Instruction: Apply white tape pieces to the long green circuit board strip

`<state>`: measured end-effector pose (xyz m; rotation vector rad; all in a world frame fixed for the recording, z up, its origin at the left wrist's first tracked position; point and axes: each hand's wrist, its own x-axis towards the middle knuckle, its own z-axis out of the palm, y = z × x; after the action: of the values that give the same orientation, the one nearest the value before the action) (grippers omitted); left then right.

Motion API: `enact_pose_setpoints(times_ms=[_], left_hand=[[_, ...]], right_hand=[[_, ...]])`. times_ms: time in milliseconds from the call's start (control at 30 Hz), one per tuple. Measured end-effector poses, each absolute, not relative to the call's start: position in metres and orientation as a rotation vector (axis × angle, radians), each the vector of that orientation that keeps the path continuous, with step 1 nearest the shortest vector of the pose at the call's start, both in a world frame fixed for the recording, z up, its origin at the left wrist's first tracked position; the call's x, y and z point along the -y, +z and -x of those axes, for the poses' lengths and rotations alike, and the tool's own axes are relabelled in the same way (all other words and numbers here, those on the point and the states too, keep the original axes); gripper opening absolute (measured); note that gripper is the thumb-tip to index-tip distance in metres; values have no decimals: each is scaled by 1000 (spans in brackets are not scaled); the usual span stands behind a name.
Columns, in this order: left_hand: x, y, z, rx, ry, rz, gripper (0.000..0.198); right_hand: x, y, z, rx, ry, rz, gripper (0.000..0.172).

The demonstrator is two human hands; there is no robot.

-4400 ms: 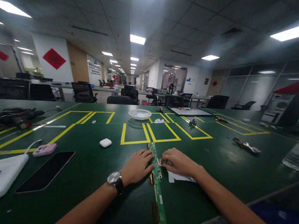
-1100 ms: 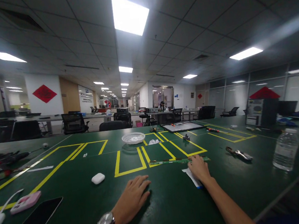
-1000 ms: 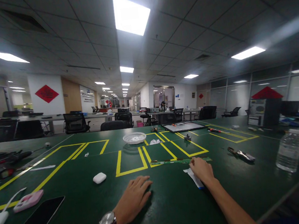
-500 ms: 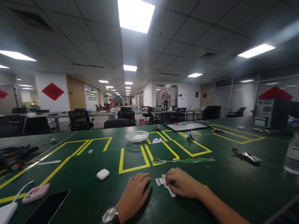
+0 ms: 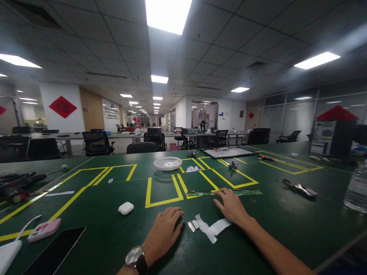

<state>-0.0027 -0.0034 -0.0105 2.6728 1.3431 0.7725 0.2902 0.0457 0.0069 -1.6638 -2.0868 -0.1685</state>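
Observation:
My left hand [image 5: 167, 227], with a wristwatch [image 5: 135, 258] on the wrist, lies palm down on the green table with its fingers stretched out, holding nothing. My right hand [image 5: 231, 205] reaches farther forward, thumb and fingers apart. Its fingertips overlap the long thin green circuit board strip [image 5: 247, 192]; whether they press on it I cannot tell. Between my hands lies a folded white flat strip [image 5: 209, 231], which looks like a ribbon cable. A small piece with a silvery end [image 5: 191, 226] is at its left, and its right end reaches up beside my right hand.
A white earbud case [image 5: 125, 208], a pink gadget [image 5: 44, 230] and a black phone [image 5: 43, 263] lie to the left. A white plastic basket [image 5: 168, 163] stands ahead. Rightward are pliers-like metal tool [image 5: 300, 189] and a water bottle [image 5: 364, 187]. Yellow tape [image 5: 164, 201] marks the table.
My right hand has left the white strip and moved forward and right to the circuit board strip, its fingers opening. The white strip now lies more spread out. My left hand has hardly moved.

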Motion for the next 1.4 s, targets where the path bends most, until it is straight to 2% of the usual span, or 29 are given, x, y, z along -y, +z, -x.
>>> enact_pose_setpoints(times_ms=[167, 367, 500, 733, 933, 1067, 1400], left_hand=[[3, -10, 3, -1341, 800, -2665, 29], [3, -9, -1, -1329, 871, -2701, 31], [8, 0, -3, -1330, 908, -2718, 33], [0, 6, 6, -1359, 975, -2708, 30], [-5, -1, 14, -1400, 774, -2689, 32], [-6, -12, 15, -1425, 624, -2670, 34], [-5, -14, 16, -1389, 549, -2725, 29]], right_hand=[[-59, 1, -305, 1956, -174, 2121, 58], [-61, 1, -291, 2117, -75, 2071, 65], [-62, -1, -274, 2270, 49, 1798, 59], [-42, 10, -234, 2660, 295, 1069, 46], [0, 25, -212, 2753, 419, 649, 38], [9, 24, -213, 2710, 378, 578, 36], [-4, 20, -244, 2674, 254, 815, 21]])
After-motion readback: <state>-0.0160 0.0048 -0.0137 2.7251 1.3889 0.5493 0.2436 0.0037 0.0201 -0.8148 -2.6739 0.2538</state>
